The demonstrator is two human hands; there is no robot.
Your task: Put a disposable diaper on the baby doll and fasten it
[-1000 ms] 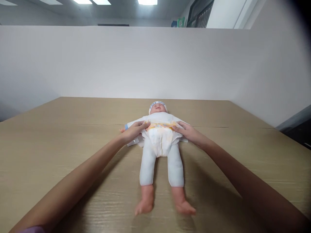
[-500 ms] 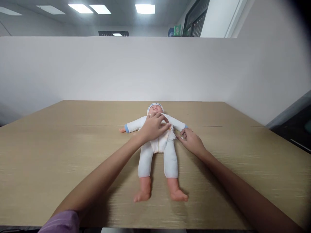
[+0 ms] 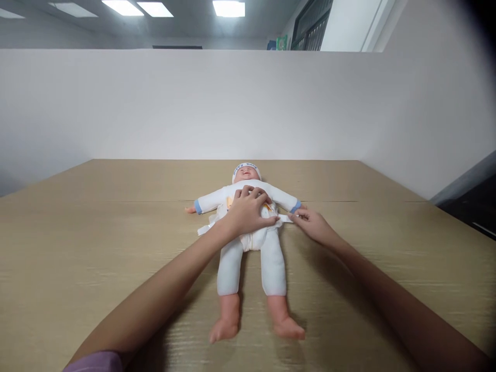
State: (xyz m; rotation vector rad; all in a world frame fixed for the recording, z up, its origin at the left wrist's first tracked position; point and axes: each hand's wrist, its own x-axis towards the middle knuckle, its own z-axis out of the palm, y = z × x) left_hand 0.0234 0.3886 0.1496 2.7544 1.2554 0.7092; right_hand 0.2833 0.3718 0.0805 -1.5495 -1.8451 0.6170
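Note:
A baby doll (image 3: 273, 263) in white clothes with blue cuffs and a lettered headband lies on its back, feet toward me. Around its hips sits a white diaper (image 3: 253, 242) with orange marks. My left hand (image 3: 250, 209) lies over the doll's belly on the diaper's front, fingers spread, hiding part of it. At the doll's side on the right, my right hand (image 3: 310, 223) pinches the end of a white diaper tab (image 3: 285, 218), which stretches out from the waist. Another white tab (image 3: 203, 229) sticks out on the left side, loose on the table.
The doll lies on a wide wooden table (image 3: 96, 248) with a seam running across it. A white partition wall (image 3: 217, 103) rises behind the table and along the right. A dark object (image 3: 476, 196) stands beyond the right edge.
My right hand now holds a tab pulled outward from the diaper's waist. The left hand has shifted slightly down and its fingers press flatter. The left-side tab has come into view.

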